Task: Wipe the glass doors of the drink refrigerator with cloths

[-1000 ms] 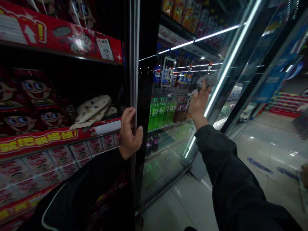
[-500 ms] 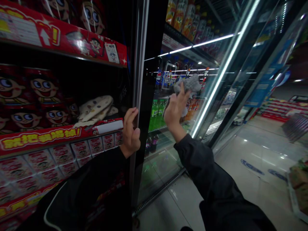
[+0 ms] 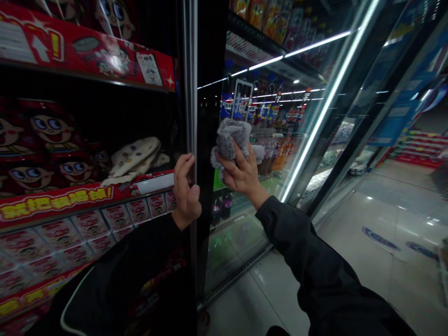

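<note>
My right hand [image 3: 241, 170] presses a fluffy grey cloth [image 3: 233, 133] against a glass door [image 3: 241, 233]. The fingers are spread over the cloth, which is bunched up beneath them. My left hand [image 3: 186, 191] is at the silver edge of the door frame [image 3: 194, 112], fingers bent around it and thumb raised. Behind the glass, cola bottles [image 3: 227, 105] and other drinks stand on the cooler shelves. Most of the green bottles are hidden by my right hand and the cloth.
Left of the door, shelves hold red cartoon-face packs [image 3: 51, 128] and rows of small cartons [image 3: 56, 231]. A dotted cream cloth [image 3: 135, 156] lies on the middle shelf. Further cooler doors extend to the right, above a shiny tiled floor [image 3: 350, 233].
My right hand has moved left and a little down across the glass with the grey cloth, closer to the door frame. My left hand keeps its place on the edge.
</note>
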Tool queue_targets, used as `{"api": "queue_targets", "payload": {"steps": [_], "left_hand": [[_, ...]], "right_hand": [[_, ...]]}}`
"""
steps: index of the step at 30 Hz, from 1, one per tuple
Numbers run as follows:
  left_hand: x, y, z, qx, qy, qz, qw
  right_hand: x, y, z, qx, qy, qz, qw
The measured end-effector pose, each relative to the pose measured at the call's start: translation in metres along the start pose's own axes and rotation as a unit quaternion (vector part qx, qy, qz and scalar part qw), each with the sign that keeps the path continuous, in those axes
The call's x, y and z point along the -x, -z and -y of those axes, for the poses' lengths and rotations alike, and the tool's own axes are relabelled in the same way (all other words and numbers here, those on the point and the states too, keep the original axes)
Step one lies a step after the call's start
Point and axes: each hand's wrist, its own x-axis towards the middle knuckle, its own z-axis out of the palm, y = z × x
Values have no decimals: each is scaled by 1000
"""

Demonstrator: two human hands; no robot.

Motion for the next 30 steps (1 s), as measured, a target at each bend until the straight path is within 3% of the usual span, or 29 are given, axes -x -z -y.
{"api": "queue_targets", "payload": {"steps": [3,5,8,13,18,20,22,27,30], "left_hand": [[-2,0,-1,-4,-5,0,1000],[-2,0,-1,-3,-7,0,1000],[-2,0,0,-2,-11,-2,1000],[-3,1,-1,-1,-14,1,1000],[-3,2,-2,8,-10,10,1000],[-2,1,0,18,-7,5,1000],[-1,0,1,24,-4,2,1000],[0,0,3,9,4,6,1000],[-3,2,0,11,-10,9,1000]], "right_hand": [[35,-3,-41,6,-120,28,992],[56,0,-64,11,-226,43,973],[79,9,-86,13,-333,41,942],[90,20,-95,-35,-515,1,856],[70,15,-86,-46,-596,-35,801],[55,11,-68,-54,-602,-37,796],[38,7,-36,-71,-571,-39,817],[1,7,83,-99,-390,-36,915],[-7,9,131,-77,-244,-1,967]]}}
